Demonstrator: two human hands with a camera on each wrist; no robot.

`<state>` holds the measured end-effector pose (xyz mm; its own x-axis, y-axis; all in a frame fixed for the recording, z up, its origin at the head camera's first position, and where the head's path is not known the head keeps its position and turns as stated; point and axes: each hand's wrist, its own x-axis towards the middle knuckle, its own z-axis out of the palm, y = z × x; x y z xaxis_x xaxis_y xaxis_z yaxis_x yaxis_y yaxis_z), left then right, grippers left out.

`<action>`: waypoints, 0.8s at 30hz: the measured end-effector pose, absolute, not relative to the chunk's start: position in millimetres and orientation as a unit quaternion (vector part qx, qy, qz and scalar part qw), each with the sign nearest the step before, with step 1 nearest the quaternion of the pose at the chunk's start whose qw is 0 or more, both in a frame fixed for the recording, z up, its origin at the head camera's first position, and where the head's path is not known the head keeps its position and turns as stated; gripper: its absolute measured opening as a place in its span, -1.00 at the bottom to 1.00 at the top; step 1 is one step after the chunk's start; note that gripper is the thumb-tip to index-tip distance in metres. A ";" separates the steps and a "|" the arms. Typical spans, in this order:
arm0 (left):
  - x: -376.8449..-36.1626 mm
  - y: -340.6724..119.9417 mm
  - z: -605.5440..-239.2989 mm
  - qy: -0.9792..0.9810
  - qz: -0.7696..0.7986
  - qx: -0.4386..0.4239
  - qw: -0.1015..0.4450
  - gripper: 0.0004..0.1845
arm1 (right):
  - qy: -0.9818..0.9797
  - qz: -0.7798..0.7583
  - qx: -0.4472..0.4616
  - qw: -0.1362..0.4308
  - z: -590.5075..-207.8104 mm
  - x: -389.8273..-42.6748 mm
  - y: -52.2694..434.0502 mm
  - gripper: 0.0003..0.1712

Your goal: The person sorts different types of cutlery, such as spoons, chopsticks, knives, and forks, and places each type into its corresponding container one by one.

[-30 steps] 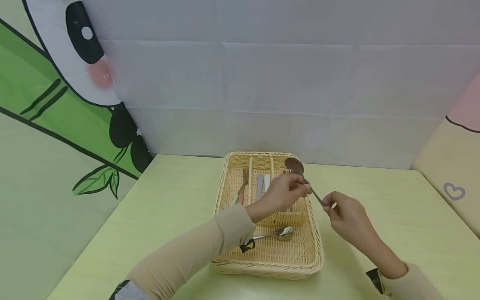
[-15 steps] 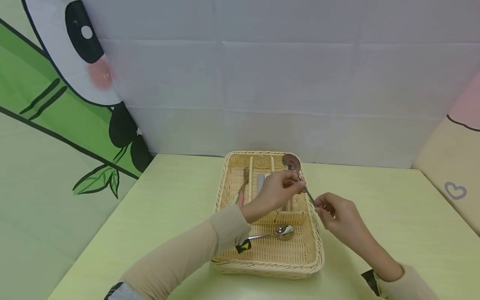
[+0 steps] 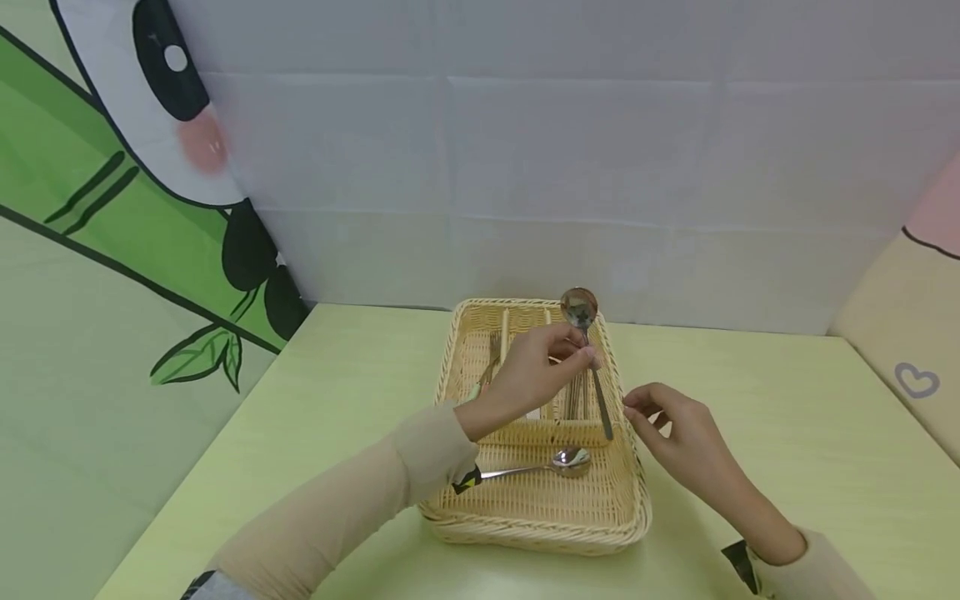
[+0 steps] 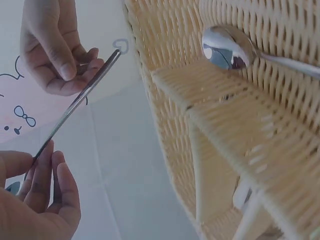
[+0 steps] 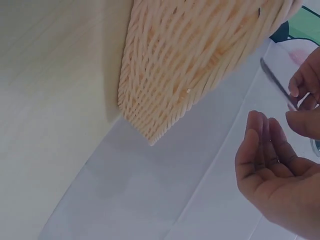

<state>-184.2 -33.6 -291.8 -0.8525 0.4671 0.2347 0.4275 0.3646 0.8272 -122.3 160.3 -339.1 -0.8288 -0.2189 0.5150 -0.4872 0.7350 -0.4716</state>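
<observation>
Since a second ago the right hand [image 3: 686,433] has let go of the held spoon's handle and now hangs just beside it, fingers loosely curved and holding nothing, while the left hand [image 3: 536,375] has swung the spoon [image 3: 588,358] more upright. Its fingers pinch the shaft below the bowl, which stands above the far right corner of the wicker basket [image 3: 633,500], the handle slanting down over the right rim. Only the head view shows the second spoon [image 3: 558,462] lying across the near compartment and the cutlery in the far slots. The left wrist view shows the handle end [image 4: 112,55] just off the right hand's fingers [image 4: 65,65], whether touching I cannot tell. The right wrist view shows the basket's woven outer wall [image 5: 200,55] and the open palm [image 5: 272,170]. Bare tabletop [image 3: 787,433] lies right of the basket, and more to its left.
</observation>
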 end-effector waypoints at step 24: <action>-151.5 -43.2 -307.8 0.916 0.083 0.364 0.144 -0.95 | -0.930 0.263 0.214 0.140 -373.0 -128.3 175.5 -0.43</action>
<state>-151.5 -43.2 -307.8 -0.6931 0.6918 -0.2026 0.6438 0.7205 0.2577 -128.3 175.5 -373.0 -0.8692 -0.3244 0.3731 -0.4716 0.7706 -0.4287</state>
